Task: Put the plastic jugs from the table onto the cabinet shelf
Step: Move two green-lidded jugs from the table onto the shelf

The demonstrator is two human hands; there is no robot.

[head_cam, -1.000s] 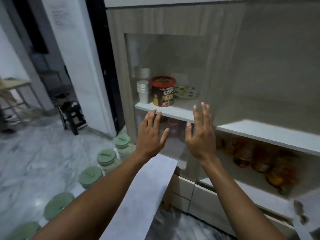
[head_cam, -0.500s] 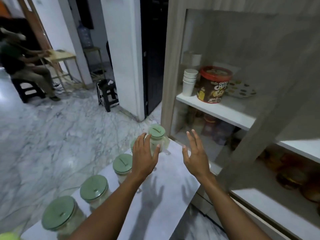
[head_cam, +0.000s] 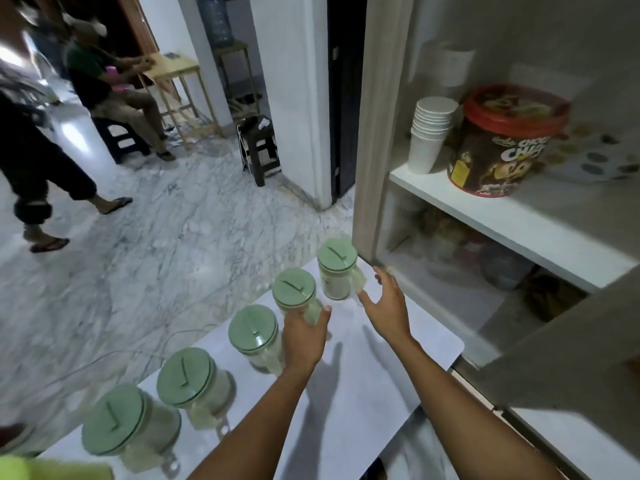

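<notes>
Several clear plastic jugs with green lids stand in a row on the white table [head_cam: 377, 368]. My left hand [head_cam: 304, 337] is curled around the pale handle of the second jug from the far end [head_cam: 293, 289]. The farthest jug [head_cam: 337, 259] stands by the cabinet's edge. My right hand [head_cam: 388, 306] is open beside it, fingertips close to its handle and holding nothing. Nearer jugs [head_cam: 252, 329] [head_cam: 185, 374] [head_cam: 112, 419] stand untouched. The white cabinet shelf [head_cam: 485, 216] is to the right, above the table.
On the shelf stand a stack of paper cups [head_cam: 429, 140] and a brown tub with a red lid [head_cam: 502, 143]. Blurred items fill the lower shelf [head_cam: 467, 251]. One person sits [head_cam: 110, 81] and another walks [head_cam: 34, 161] on the marble floor. A black stool [head_cam: 259, 147] stands by the wall.
My view swung from the cabinet down to the table. Both hands dropped from the shelf to the jugs, and my left hand closed on the second jug's handle.
</notes>
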